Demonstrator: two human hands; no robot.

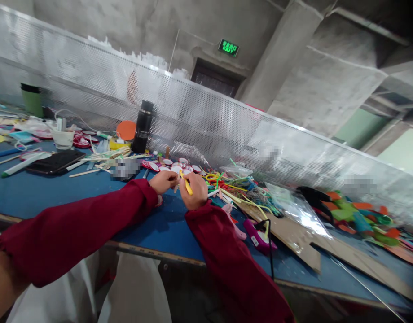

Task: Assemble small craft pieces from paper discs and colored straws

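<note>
My right hand [195, 192] is closed around a slim yellow pen-like tool [187, 185], its tip pointing up and to the left. Close beside it, my left hand [163, 181] has its fingers pinched together near that tip; whatever small piece they hold is too small to make out. Both hands are above the blue table [139, 226]. Just beyond them lies a pile of white round discs with red edges [195, 168]. A blurred grey packet [125, 169] is to the left of my left hand.
A black bottle [143, 128] stands against the perforated metal screen [189, 112]. Leftward are a phone [54, 162], a white cup [63, 139] and thin wooden sticks. On the right are a tangle of cords [240, 186], a purple device [259, 237] and cardboard [294, 235].
</note>
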